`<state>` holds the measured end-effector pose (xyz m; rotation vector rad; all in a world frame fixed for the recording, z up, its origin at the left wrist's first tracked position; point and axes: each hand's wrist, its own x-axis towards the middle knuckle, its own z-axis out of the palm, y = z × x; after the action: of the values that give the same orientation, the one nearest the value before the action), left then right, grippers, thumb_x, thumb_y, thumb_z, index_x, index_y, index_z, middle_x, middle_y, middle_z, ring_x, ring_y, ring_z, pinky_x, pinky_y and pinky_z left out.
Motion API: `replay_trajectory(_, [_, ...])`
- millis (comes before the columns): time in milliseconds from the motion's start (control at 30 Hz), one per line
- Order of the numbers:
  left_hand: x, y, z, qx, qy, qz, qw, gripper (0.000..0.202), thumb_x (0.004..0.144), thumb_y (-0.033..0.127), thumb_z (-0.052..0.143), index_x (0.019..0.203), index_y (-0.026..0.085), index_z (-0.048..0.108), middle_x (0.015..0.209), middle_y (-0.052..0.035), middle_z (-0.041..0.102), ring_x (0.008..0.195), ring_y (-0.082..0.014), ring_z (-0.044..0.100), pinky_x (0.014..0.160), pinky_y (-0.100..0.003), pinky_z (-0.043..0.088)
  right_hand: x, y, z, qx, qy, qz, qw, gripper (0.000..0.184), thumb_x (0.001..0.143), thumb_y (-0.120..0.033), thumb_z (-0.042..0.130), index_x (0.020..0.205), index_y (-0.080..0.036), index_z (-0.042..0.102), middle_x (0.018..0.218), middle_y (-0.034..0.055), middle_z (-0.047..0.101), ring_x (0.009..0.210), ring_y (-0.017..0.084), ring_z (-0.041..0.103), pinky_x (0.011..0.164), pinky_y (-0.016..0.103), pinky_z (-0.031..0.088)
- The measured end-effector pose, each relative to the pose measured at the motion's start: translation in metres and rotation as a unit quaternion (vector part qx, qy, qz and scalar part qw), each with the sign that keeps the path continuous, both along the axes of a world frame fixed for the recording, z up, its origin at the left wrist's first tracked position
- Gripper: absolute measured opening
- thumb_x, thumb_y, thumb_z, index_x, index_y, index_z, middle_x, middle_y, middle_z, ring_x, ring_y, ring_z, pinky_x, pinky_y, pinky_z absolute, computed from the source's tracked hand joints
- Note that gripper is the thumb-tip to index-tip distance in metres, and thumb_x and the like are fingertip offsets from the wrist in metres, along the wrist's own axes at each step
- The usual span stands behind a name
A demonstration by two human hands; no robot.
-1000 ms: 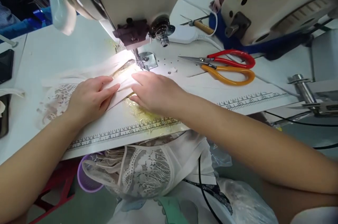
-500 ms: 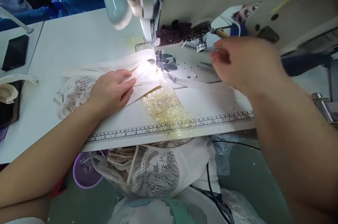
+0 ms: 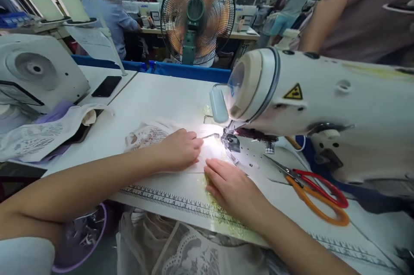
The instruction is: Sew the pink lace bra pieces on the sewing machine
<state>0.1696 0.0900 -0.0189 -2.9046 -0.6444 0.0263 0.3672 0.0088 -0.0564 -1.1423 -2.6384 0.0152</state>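
Observation:
My left hand [image 3: 179, 149] lies flat, fingers stretched out, pressing a pale lace-edged fabric piece [image 3: 145, 133] onto the white sewing table [image 3: 155, 96]. My right hand [image 3: 231, 186] rests flat beside it on the lit cloth and the yellowed tape patch, fingertips pointing at the presser foot [image 3: 230, 142]. The white sewing machine [image 3: 323, 102] hangs over both hands from the right. A printed ruler strip [image 3: 168, 197] runs along the table's front edge under my wrists.
Red-and-orange scissors [image 3: 318, 191] lie right of the needle. A phone [image 3: 106, 86] and another machine [image 3: 35, 72] sit left, with lace cloth [image 3: 35, 137] beside it. A fan [image 3: 197, 14] stands behind the table. Other people work at the back and right. A purple bowl [image 3: 84, 240] is below.
The view has lifted, now showing the room. My right hand came back down from the machine's right side and lies flat on the cloth again. My left hand stayed pressed on the fabric.

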Motion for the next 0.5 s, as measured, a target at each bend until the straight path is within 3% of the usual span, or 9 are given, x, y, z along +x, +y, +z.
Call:
replay_trajectory(67, [0.01, 0.006, -0.001, -0.01, -0.018, -0.044, 0.999, 0.025, 0.091, 0.022, 0.046, 0.077, 0.015, 0.064, 0.097, -0.0069, 0.066, 0.09, -0.0202, 0.055, 0.077, -0.032, 0.042, 0.003, -0.001, -0.005, 0.034, 0.014, 0.012, 0.999, 0.029, 0.085, -0.018, 0.05, 0.111, -0.01, 0.059, 0.117, 0.0162, 0.063, 0.108, 0.027, 0.059, 0.09, 0.041, 0.053])
replay_trajectory(133, [0.019, 0.015, -0.007, -0.034, -0.019, -0.068, 0.997, 0.023, 0.092, 0.019, 0.044, 0.091, 0.015, 0.066, 0.108, -0.0067, 0.066, 0.091, -0.0185, 0.057, 0.077, -0.03, 0.043, 0.006, -0.003, -0.011, 0.061, 0.015, 0.02, 0.998, 0.033, 0.086, -0.02, 0.048, 0.115, -0.007, 0.058, 0.119, 0.017, 0.063, 0.11, 0.028, 0.059, 0.091, 0.042, 0.053])
replay_trajectory(233, [0.027, 0.029, -0.017, -0.055, 0.002, -0.08, 0.995, 0.029, 0.091, 0.029, 0.051, 0.115, 0.016, 0.061, 0.128, -0.0086, 0.059, 0.101, -0.0217, 0.058, 0.077, -0.031, 0.044, 0.01, -0.005, -0.017, 0.084, 0.007, 0.017, 0.996, 0.036, 0.089, -0.022, 0.046, 0.117, -0.005, 0.059, 0.123, 0.0176, 0.062, 0.114, 0.03, 0.058, 0.091, 0.044, 0.054])
replay_trajectory(300, [0.028, 0.037, -0.022, -0.055, 0.002, -0.091, 0.994, 0.038, 0.091, 0.034, 0.052, 0.121, 0.013, 0.059, 0.133, -0.0104, 0.055, 0.105, -0.0245, 0.057, 0.08, -0.033, 0.045, 0.014, -0.006, -0.017, 0.087, 0.001, 0.014, 0.996, 0.036, 0.09, -0.024, 0.044, 0.118, -0.006, 0.059, 0.126, 0.0169, 0.061, 0.116, 0.03, 0.057, 0.091, 0.045, 0.054])
replay_trajectory(500, [0.04, 0.055, -0.02, -0.071, -0.027, -0.06, 0.995, 0.031, 0.091, 0.037, 0.049, 0.102, 0.013, 0.066, 0.123, -0.012, 0.06, 0.096, -0.0253, 0.059, 0.078, -0.035, 0.045, 0.02, -0.005, -0.015, 0.084, -0.02, 0.003, 0.996, 0.039, 0.089, -0.028, 0.046, 0.119, -0.006, 0.059, 0.127, 0.0169, 0.06, 0.115, 0.031, 0.058, 0.092, 0.045, 0.054])
